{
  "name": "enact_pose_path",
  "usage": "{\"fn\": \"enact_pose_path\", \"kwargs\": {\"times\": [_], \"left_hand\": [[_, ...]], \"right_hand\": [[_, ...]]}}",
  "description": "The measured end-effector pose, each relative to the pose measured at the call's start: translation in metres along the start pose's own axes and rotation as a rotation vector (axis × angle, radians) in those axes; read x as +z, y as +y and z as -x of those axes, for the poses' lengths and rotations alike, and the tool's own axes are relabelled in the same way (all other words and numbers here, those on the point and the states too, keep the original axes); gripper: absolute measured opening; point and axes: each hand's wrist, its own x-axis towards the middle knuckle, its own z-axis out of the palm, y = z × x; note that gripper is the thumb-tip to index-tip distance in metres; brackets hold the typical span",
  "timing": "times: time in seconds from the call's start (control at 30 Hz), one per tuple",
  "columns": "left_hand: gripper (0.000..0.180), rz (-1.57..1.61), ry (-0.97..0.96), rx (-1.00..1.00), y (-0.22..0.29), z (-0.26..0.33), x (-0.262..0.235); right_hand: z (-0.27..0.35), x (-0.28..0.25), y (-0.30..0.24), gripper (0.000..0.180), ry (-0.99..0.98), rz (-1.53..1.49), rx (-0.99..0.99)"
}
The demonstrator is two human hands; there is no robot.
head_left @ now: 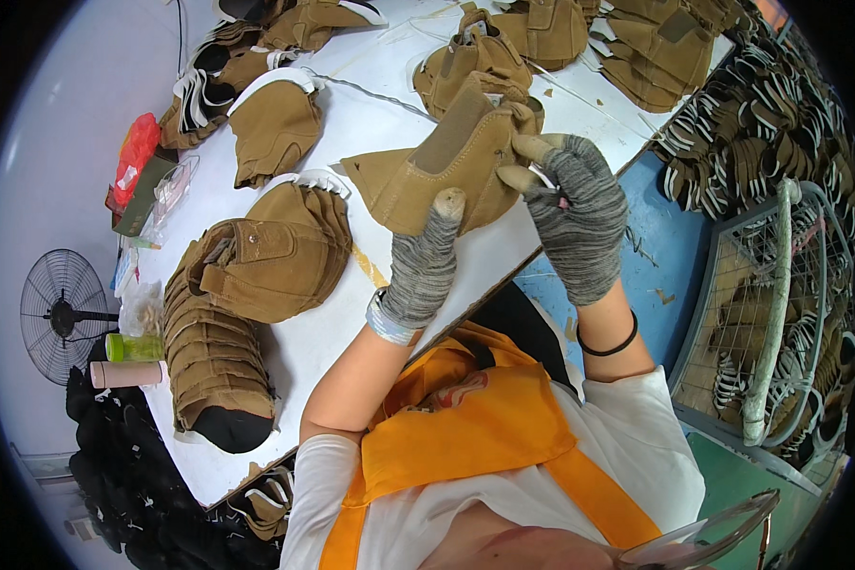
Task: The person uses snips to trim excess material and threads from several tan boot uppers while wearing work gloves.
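Note:
A tan suede boot upper with a dark elastic side panel is raised over the near edge of the white table. My left hand, in a grey knit glove with bare fingertips, is closed on its lower edge, thumb on the outer face. My right hand, gloved alike, pinches the upper's right-hand edge between finger and thumb. A small pale glint shows among the right fingers; what it is I cannot make out. Left of my hands lie a stack of tan uppers and a long row of nested uppers.
More uppers lie along the far side of the white table. A wire cart holding uppers stands on the right, with piles behind it. Cups, a fan and black pieces are at left.

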Motion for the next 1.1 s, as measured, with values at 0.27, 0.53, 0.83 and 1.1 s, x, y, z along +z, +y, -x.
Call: {"fn": "enact_pose_path", "kwargs": {"times": [0.27,0.53,0.83,1.1], "left_hand": [[0.051,-0.186,0.057,0.11,-0.013,0.011,-0.005],[0.057,-0.025,0.093,0.015,-0.009,0.011,-0.004],[0.059,0.051,0.036,-0.018,-0.007,0.012,0.004],[0.056,-0.058,0.058,0.023,-0.042,0.019,-0.004]], "right_hand": [[0.005,0.006,-0.004,0.022,-0.076,-0.021,-0.04],[0.002,-0.013,0.017,0.018,0.003,0.117,0.135],[0.006,-0.007,-0.014,0.018,-0.07,-0.096,0.102],[0.013,0.005,0.003,0.022,-0.196,0.144,0.055]]}}
